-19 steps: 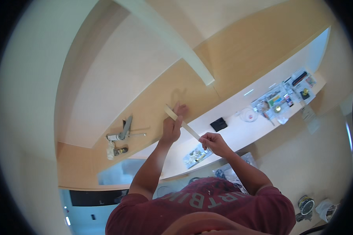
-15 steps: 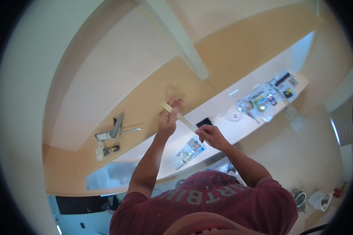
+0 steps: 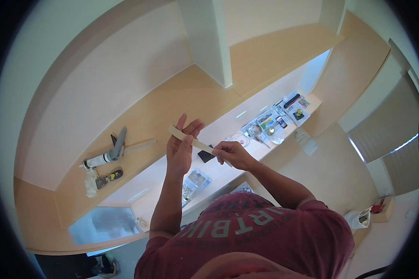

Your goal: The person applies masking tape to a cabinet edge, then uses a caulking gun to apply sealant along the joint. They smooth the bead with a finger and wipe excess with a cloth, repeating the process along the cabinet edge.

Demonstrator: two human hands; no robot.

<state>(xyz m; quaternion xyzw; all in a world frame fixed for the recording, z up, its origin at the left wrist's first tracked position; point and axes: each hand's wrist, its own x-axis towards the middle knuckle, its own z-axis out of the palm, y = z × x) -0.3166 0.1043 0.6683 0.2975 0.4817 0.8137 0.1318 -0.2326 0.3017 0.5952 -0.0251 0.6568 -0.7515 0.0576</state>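
Note:
A narrow pale-yellow strip point(image 3: 201, 146), which looks like masking tape, runs slantwise between my hands. My left hand point(image 3: 179, 153) holds its upper end, the thumb pressed on it and some fingers stretched out behind. Between thumb and fingertips my right hand point(image 3: 235, 155) pinches the lower part, and a short end shows below the fingers. Both hands are in front of the long wooden shelf point(image 3: 172, 95). On that shelf, to the left, lies a caulking gun point(image 3: 102, 159) with a grey handle and white tube. A small tool with a black and yellow handle point(image 3: 115, 175) lies beside it.
Below the shelf runs a pale counter point(image 3: 219, 174). It carries newspaper point(image 3: 267, 118) with several small items, a black flat object point(image 3: 206, 154) and another covered patch point(image 3: 194, 183). A white upright divider point(image 3: 214, 51) stands on the shelf. A white bucket point(image 3: 357, 219) sits at the lower right.
The view has shifted, so the shelf and counter appear farther left. My hands have moved slightly left in the picture, both still on the strip.

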